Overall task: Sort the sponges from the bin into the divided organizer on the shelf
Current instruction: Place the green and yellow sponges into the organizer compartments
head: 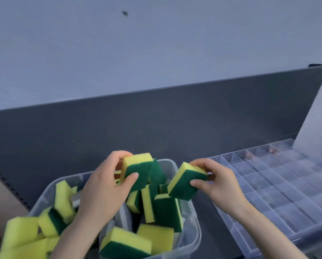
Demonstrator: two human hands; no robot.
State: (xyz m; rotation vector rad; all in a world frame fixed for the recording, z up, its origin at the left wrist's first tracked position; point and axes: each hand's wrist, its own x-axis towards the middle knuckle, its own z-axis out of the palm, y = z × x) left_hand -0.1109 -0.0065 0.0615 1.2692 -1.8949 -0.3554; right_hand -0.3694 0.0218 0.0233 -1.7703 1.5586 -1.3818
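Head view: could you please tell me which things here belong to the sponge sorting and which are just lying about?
Job: left hand, left-hand sponge, right hand, right-hand sponge, binned sponges, clear bin, divided organizer.
Lying about: dark back panel, wall mark.

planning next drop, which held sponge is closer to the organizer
The right sponge, held by the right hand, at the right edge of the bin beside the organizer. The left sponge, in the left hand, is further left over the bin.
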